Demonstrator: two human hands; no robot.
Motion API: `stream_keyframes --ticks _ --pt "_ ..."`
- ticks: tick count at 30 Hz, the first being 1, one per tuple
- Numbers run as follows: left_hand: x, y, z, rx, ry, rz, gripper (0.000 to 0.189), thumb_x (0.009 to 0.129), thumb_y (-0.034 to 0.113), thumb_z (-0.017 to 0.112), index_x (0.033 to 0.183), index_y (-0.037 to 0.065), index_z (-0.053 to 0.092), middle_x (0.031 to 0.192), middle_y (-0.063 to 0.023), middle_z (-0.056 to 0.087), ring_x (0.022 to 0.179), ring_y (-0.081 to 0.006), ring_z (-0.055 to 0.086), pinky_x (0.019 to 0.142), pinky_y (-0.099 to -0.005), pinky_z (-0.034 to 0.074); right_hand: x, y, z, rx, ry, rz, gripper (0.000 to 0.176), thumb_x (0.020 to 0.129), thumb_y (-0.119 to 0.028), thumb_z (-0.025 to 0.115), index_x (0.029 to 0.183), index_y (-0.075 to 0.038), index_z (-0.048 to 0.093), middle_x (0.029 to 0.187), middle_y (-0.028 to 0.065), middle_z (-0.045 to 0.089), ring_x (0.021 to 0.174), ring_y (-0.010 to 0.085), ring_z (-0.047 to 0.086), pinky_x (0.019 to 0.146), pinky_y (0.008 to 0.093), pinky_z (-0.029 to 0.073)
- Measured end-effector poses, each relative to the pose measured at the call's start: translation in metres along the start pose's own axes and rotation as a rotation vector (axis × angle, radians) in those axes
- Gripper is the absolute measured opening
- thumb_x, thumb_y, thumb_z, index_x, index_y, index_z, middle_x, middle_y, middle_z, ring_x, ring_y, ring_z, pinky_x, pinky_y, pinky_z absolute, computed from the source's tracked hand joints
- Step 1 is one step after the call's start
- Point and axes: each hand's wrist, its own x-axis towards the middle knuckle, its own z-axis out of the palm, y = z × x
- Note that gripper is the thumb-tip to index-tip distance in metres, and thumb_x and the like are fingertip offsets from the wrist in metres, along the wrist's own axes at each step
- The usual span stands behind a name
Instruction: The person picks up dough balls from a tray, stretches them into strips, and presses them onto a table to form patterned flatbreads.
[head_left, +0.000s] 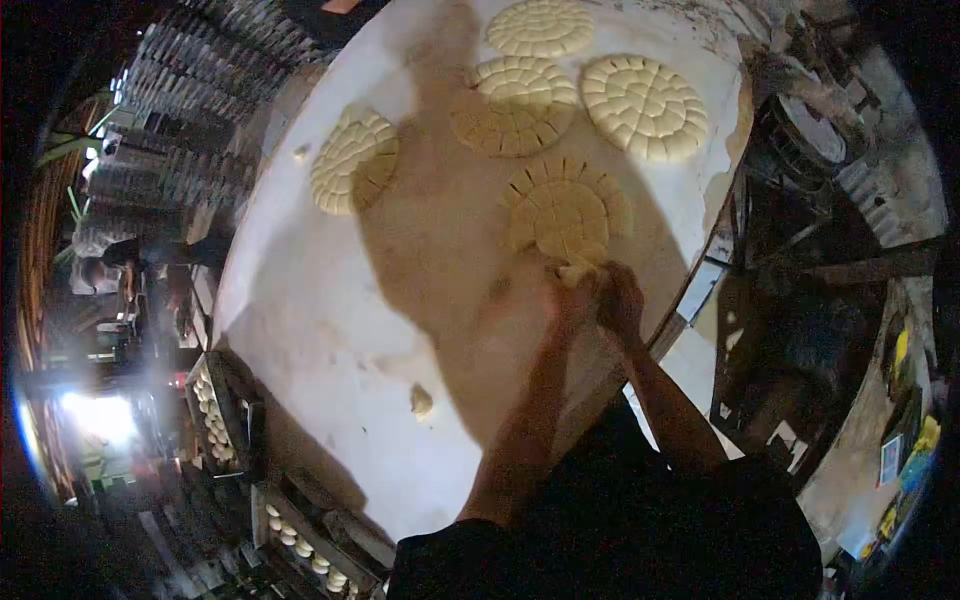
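Note:
Both hands meet at the near edge of a round, scored dough disc (568,208) that lies in shadow on the pale table (300,330). My left hand (568,290) and my right hand (620,300) are side by side, with a small pale piece of dough (575,272) between them. The fingers of both look bent around the dough, though shadow and blur hide their tips. Short dark slits run round the disc's far rim, and lines divide its top into blocks.
More scored discs lie farther back, one at the right (645,108), one at the far edge (540,27), one in the middle (515,105) and one at the left (354,162). A small dough lump (421,402) sits nearer. Trays of dough balls (300,545) stand at lower left.

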Motion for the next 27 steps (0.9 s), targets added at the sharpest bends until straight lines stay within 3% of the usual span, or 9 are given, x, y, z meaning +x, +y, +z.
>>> stream_keyframes --ticks 5,8,11,12,15,16,18,21,27 --pt "-0.005 -0.068 -0.069 0.180 0.043 0.179 0.070 0.083 0.031 0.075 0.136 0.002 0.038 0.132 -0.0206 0.048 0.119 -0.0346 0.051 0.092 -0.0434 0.047 0.009 -0.021 -0.017 -0.126 -0.348 -0.112 0.046 0.085 -0.018 0.061 0.130 -0.015 0.055 0.115 0.0181 0.058 0.106 0.0361 0.053 0.095 0.0495 0.038" --pt "-0.045 -0.125 -0.104 -1.025 -0.216 -0.065 0.058 0.087 0.022 0.072 0.134 0.008 0.042 0.127 -0.0150 0.052 0.112 -0.0299 0.056 0.087 -0.0383 0.050 0.003 -0.021 -0.012 -0.155 -0.255 -0.223 0.050 0.083 -0.018 0.062 0.132 -0.013 0.052 0.112 0.0169 0.058 0.102 0.0360 0.054 0.090 0.0484 0.040" --pt "-0.126 -0.117 -0.148 -0.557 -0.038 0.027 0.043 0.093 0.020 0.064 0.131 0.012 0.047 0.119 -0.0102 0.056 0.106 -0.0247 0.057 0.085 -0.0359 0.049 -0.011 -0.030 0.003 0.143 -0.078 -0.103 0.043 0.086 -0.020 0.061 0.127 -0.009 0.056 0.107 0.0149 0.059 0.101 0.0347 0.054 0.087 0.0451 0.043" --pt "-0.146 -0.125 -0.159 -0.596 -0.016 0.026 0.041 0.094 0.020 0.063 0.131 0.011 0.048 0.119 -0.0101 0.056 0.106 -0.0239 0.056 0.086 -0.0360 0.049 -0.023 -0.054 0.002 0.079 0.059 -0.198 0.028 0.095 -0.021 0.055 0.118 -0.006 0.061 0.091 0.0134 0.061 0.076 0.0269 0.060 0.066 0.0400 0.048" --pt "-0.195 -0.176 -0.178 -0.795 0.041 0.032 0.035 0.096 0.021 0.059 0.128 0.007 0.051 0.119 -0.0101 0.057 0.105 -0.0219 0.055 0.087 -0.0365 0.047 -0.109 -0.062 0.061 0.333 -0.714 -0.231 0.035 0.098 -0.032 0.051 0.115 -0.002 0.057 0.095 0.0179 0.060 0.076 0.0274 0.060 0.068 0.0383 0.047" --pt "-0.195 -0.216 -0.178 -0.909 0.051 0.048 0.034 0.096 0.021 0.059 0.127 0.006 0.052 0.119 -0.0103 0.057 0.103 -0.0214 0.055 0.087 -0.0367 0.047 -0.149 -0.074 0.077 0.400 -0.736 -0.600 0.038 0.098 -0.035 0.049 0.114 -0.001 0.055 0.096 0.0193 0.059 0.075 0.0270 0.060 0.070 0.0371 0.047" --pt "-0.231 -0.220 -0.193 -1.015 0.065 0.210 0.036 0.097 0.026 0.058 0.124 0.003 0.055 0.123 -0.0102 0.056 0.104 -0.0208 0.055 0.090 -0.0369 0.045 -0.204 -0.173 0.034 0.464 -1.003 -0.116 0.037 0.096 -0.031 0.055 0.115 0.000 0.051 0.094 0.0187 0.059 0.080 0.0255 0.060 0.073 0.0368 0.046" --pt "-0.245 -0.271 -0.210 -0.623 0.248 0.376 0.037 0.100 0.031 0.053 0.124 0.004 0.054 0.121 -0.0092 0.056 0.105 -0.0211 0.056 0.092 -0.0370 0.045 -0.247 -0.195 0.031 0.625 -0.715 -0.264 0.039 0.093 -0.025 0.060 0.121 -0.001 0.047 0.098 0.0166 0.059 0.089 0.0228 0.059 0.080 0.0356 0.046" --pt "-0.326 -0.236 -0.233 -0.207 0.644 0.289 0.038 0.093 0.031 0.058 0.119 0.003 0.054 0.114 -0.0127 0.058 0.105 -0.0275 0.056 0.090 -0.0394 0.045 -0.220 -0.172 0.016 0.519 -0.835 0.055 0.036 0.090 -0.021 0.061 0.117 -0.001 0.049 0.105 0.0121 0.054 0.094 0.0207 0.056 0.085 0.0352 0.046"
